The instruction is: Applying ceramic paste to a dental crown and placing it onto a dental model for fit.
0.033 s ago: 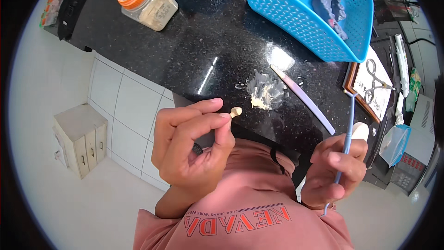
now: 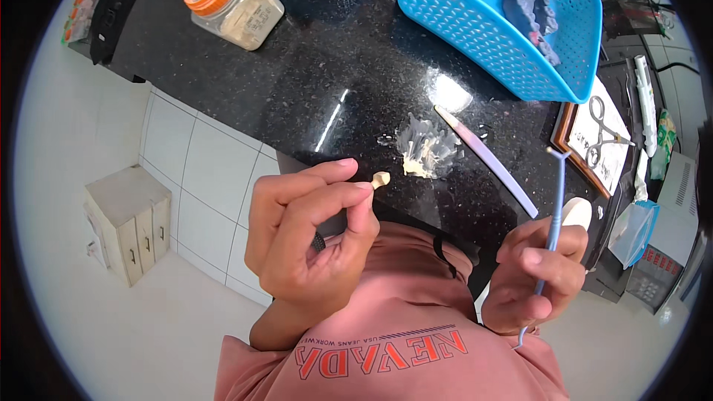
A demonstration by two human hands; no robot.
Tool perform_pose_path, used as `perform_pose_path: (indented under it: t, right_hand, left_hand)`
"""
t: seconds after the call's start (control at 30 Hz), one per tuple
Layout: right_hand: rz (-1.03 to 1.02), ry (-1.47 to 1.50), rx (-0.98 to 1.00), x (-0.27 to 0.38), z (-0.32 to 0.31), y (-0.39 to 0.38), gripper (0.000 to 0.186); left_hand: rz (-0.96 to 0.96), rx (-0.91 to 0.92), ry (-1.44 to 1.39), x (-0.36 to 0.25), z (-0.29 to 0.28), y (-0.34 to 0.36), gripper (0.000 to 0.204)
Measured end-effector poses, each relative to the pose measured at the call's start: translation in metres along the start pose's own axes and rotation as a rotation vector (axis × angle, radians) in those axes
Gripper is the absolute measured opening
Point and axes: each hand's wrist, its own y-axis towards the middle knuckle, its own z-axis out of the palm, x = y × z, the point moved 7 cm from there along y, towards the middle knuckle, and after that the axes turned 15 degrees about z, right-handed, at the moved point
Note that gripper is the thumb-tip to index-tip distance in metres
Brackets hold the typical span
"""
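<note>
Between thumb and fingertips my left hand (image 2: 316,230) pinches a small cream tooth-shaped piece (image 2: 381,179), its faceted end facing right. My right hand (image 2: 541,275) is closed around a slim blue double-ended dental instrument (image 2: 555,223), held nearly upright, with a small bit of cream material at its forked-looking upper end. A white rounded object (image 2: 577,213) shows behind the right fingers; whether the hand holds it I cannot tell. Smeared cream paste (image 2: 420,167) lies on the black counter, beside a pale purple spatula (image 2: 490,163) with a whitish tip.
A clear jar (image 2: 241,11) of cream powder with an open orange lid stands at the far left. A blue basket (image 2: 483,37) holds grey dental models (image 2: 531,15). Scissor-like forceps (image 2: 603,134) rest on a brown-edged board at right. A wooden cabinet (image 2: 130,215) stands lower left.
Almost nothing differs. The upper end of the blue instrument has shifted very slightly left and down; the left hand still holds the cream piece.
</note>
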Motion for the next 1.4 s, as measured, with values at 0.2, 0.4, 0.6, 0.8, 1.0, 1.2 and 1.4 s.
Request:
perform_pose_path:
  t: [0.2, 0.4, 0.6, 0.8, 1.0, 1.2, 1.4]
  right_hand:
    - [0.019, 0.071, 0.08, -0.006, 0.013, 0.007, 0.031]
    - [-0.016, 0.179, 0.051, -0.006, 0.011, 0.006, 0.023]
    - [0.157, 0.24, 0.047, -0.009, 0.006, 0.007, 0.018]
    - [0.142, 0.07, 0.16, -0.006, 0.009, 0.01, 0.028]
    - [0.105, -0.024, 0.17, -0.005, 0.011, 0.009, 0.027]
    - [0.139, -0.058, 0.219, -0.006, 0.011, 0.007, 0.026]
    - [0.157, -0.085, 0.237, -0.009, 0.019, 0.007, 0.024]
  left_hand:
    - [0.006, 0.022, 0.109, 0.005, 0.005, -0.001, 0.028]
    - [0.03, 0.037, 0.141, 0.006, 0.004, -0.003, 0.028]
    - [0.029, 0.055, 0.138, 0.003, 0.008, 0.001, 0.028]
    - [0.009, 0.063, 0.114, 0.003, 0.008, -0.001, 0.027]
    - [-0.002, 0.033, 0.084, 0.004, 0.002, 0.005, 0.026]
    - [0.036, 0.221, 0.031, 0.002, -0.002, 0.035, 0.025]
    - [0.096, 0.43, -0.07, 0.016, 0.0, 0.05, 0.022]
